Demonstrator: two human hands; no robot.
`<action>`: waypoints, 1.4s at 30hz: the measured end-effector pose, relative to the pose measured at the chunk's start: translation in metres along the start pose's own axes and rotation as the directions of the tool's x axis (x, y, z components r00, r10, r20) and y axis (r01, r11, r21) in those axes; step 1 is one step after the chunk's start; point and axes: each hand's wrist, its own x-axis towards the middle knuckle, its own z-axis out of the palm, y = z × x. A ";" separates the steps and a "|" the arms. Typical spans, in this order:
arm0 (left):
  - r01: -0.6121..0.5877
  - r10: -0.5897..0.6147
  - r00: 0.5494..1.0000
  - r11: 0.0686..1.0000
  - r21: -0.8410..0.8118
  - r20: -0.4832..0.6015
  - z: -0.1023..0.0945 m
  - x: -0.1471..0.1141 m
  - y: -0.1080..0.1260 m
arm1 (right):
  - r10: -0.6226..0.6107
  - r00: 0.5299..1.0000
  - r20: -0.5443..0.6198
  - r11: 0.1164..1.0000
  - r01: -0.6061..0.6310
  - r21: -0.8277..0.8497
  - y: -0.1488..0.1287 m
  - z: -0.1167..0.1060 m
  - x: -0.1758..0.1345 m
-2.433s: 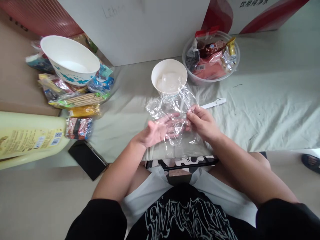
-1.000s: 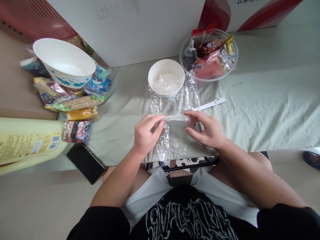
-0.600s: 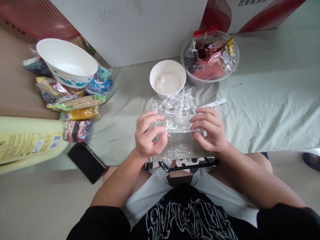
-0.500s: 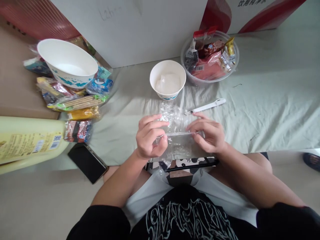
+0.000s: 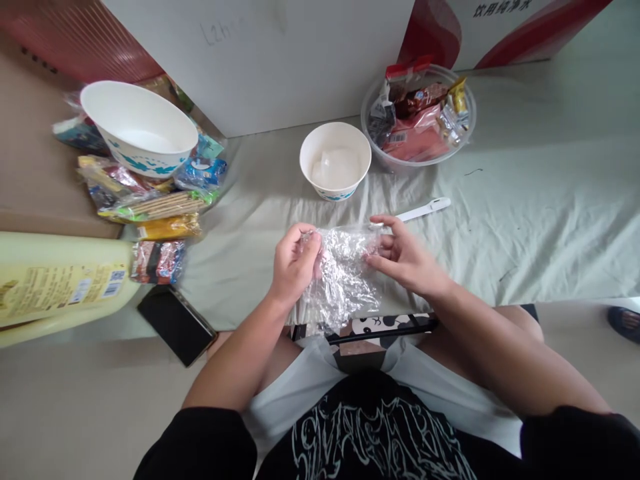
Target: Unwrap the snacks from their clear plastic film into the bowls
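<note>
Pinching clear film (image 5: pixel 345 277) in left hand (image 5: pixel 295 263) | touching with half-curled right hand (image 5: pixel 405 260), cannot tell whether gripping | more bunched than 0.5 s ago | at 6 o'clock from white bowl (image 5: pixel 334 133)

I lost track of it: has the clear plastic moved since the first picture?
Yes. The clear plastic has moved toward the person: it overlapped the middle bowl before; now cloth shows between them.
</note>
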 end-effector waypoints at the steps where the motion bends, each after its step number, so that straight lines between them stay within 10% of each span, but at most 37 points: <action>1: -0.013 0.011 0.999 0.999 -0.037 -0.031 0.000 0.001 0.000 | -0.020 0.999 -0.030 1.000 0.020 -0.008 0.000 0.001 0.000; 4: 0.009 -0.021 0.998 0.979 -0.205 -0.055 -0.001 0.004 0.002 | -0.078 0.986 -0.146 0.997 0.076 -0.013 0.000 0.003 -0.001; 10: 0.341 -0.279 0.925 0.909 -0.239 0.257 0.005 0.003 0.009 | -0.132 0.949 -0.285 0.990 0.115 -0.077 -0.004 0.005 0.001; 15: 0.404 -0.382 0.911 0.901 -0.155 0.155 0.008 0.003 0.009 | -0.148 0.969 -0.196 0.983 0.122 -0.137 -0.005 0.002 -0.002; 21: 0.293 -0.280 0.947 0.954 -0.068 0.158 0.003 0.003 0.006 | -0.145 0.986 -0.080 0.880 0.091 -0.467 -0.010 0.001 -0.007; 29: 0.276 -0.229 0.936 0.949 -0.151 0.267 -0.006 0.005 0.009 | -0.192 0.975 -0.110 0.974 0.175 -0.146 -0.009 0.001 -0.003; 42: 0.042 -0.010 0.953 0.994 -0.099 0.303 -0.010 0.010 0.001 | -0.284 0.948 -0.145 0.942 0.249 -0.224 -0.009 -0.008 -0.007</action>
